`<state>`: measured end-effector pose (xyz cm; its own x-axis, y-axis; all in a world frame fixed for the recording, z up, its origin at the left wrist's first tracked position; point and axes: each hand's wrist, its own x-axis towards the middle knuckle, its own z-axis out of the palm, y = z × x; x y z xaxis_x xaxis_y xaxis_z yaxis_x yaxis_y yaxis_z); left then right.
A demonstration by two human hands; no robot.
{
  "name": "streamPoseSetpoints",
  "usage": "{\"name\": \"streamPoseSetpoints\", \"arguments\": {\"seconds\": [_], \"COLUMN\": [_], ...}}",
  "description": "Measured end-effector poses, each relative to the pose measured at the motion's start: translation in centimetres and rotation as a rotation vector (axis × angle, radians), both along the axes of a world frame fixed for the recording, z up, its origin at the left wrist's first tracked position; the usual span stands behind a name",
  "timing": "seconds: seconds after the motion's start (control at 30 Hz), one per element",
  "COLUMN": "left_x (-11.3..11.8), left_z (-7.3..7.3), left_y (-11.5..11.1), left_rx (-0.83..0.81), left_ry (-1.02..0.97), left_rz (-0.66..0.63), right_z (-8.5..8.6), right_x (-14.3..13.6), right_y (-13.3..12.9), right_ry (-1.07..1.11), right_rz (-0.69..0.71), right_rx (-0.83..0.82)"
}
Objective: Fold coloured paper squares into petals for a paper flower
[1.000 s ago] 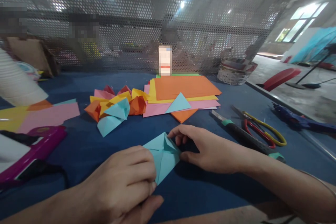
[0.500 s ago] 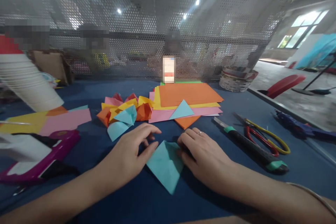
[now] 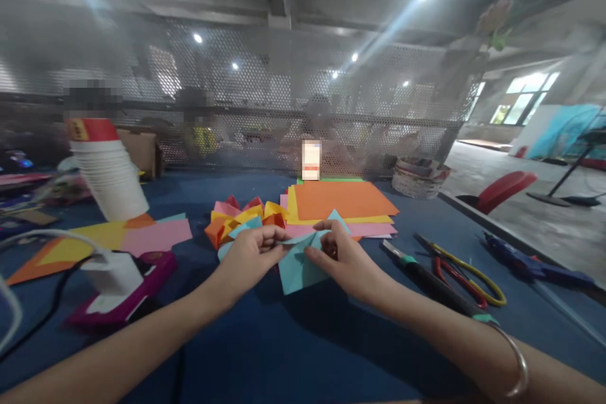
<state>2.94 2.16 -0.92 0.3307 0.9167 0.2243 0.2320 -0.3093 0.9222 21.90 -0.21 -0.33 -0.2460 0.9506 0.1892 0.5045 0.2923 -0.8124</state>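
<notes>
A folded light-blue sheet of paper (image 3: 303, 268) is held up between both hands, tilted, above the dark blue table. My left hand (image 3: 253, 252) pinches its left upper edge between thumb and fingers. At the right edge, my right hand (image 3: 341, 251) grips it with bent fingers and thumb. Just behind my left hand lies a cluster of folded paper pieces (image 3: 231, 218) in orange, yellow, pink and light blue, partly hidden by the hand. Beyond my right hand sits a stack of coloured paper (image 3: 341, 200) with orange on top, and a light-blue folded point leans against its front.
To the right lie a utility knife (image 3: 433, 281), pliers with red and yellow handles (image 3: 466, 271) and a blue glue gun (image 3: 530, 265). A purple power strip (image 3: 156, 274) with a white plug, loose paper sheets (image 3: 156, 237) and stacked paper cups (image 3: 111, 177) stand left. A basket (image 3: 419, 178) is behind.
The light-blue paper has come up off the table. My left hand, open beside it before, now grips its edge, and my right hand has risen with it. The camera view has tipped upward.
</notes>
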Motion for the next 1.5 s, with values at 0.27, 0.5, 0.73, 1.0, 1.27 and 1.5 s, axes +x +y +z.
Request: {"name": "streamPoseSetpoints", "arguments": {"seconds": [0.27,0.5,0.73,1.0,1.27,1.5], "left_x": [0.2,-1.0,-1.3,-1.1,-1.0,-1.1], "left_z": [0.6,-0.4,-1.3,-1.0,-0.4,-0.5], "left_y": [1.7,1.2,1.4,0.8,0.1,0.5], "left_rx": [0.001,0.002,0.134,0.048,-0.179,-0.172], "left_ry": [-0.131,-0.065,-0.022,-0.020,-0.160,-0.174], "left_rz": [0.082,0.063,0.119,0.034,-0.060,-0.093], "right_z": [0.0,-1.4,-1.7,-2.4,-2.1,-2.4], "right_x": [-0.9,-0.3,0.1,0.3,0.3,0.3], "right_y": [1.9,1.3,1.2,1.3,1.2,1.2], "right_ry": [0.265,0.271,0.186,0.070,0.023,0.035], "right_rz": [0.100,0.070,0.087,0.113,0.090,0.064], "right_rx": [-0.219,-0.225,-0.149,-0.072,-0.045,-0.034]}}
